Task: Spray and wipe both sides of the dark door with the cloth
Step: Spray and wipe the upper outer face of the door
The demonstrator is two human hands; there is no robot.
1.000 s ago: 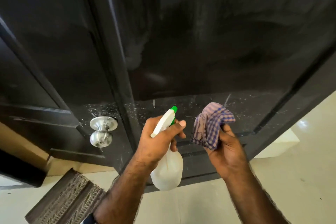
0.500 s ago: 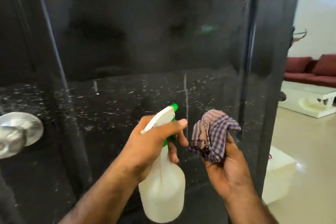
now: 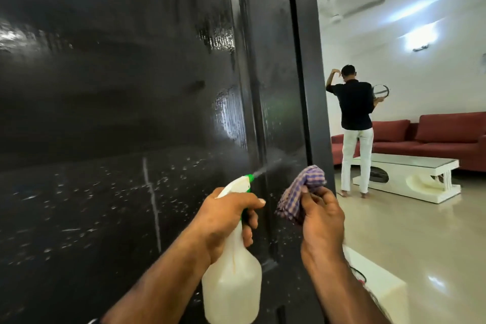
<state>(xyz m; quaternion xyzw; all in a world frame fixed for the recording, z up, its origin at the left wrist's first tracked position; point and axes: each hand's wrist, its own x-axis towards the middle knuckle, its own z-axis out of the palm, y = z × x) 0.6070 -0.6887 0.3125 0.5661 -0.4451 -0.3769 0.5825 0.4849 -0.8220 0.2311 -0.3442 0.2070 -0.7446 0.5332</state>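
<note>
One spray bottle is gripped in the left hand, with the fingers curled round its neck and trigger. Its long axis is held nearly upright, the body hanging below the hand, and the green nozzle is pointed up and to the right at the door. A thin jet of mist is seen leaving the nozzle toward the door's right-hand strip.

One cloth, checked in purple and white, is bunched up and pinched between the thumb and fingers of the right hand. It is held just right of the nozzle, close in front of the door's edge; whether it touches the door cannot be told.

One door fills the left and middle of the view. It is black and glossy, with its long edge running top to bottom. Its lower half is speckled with pale droplets, one run of liquid is seen trailing straight down, and smeared wet patches are caught by the light higher up.

Beyond the door's edge, one other person is seen from behind, standing beside one white low table and a red sofa. One white block is set on the shiny floor near the right forearm.
</note>
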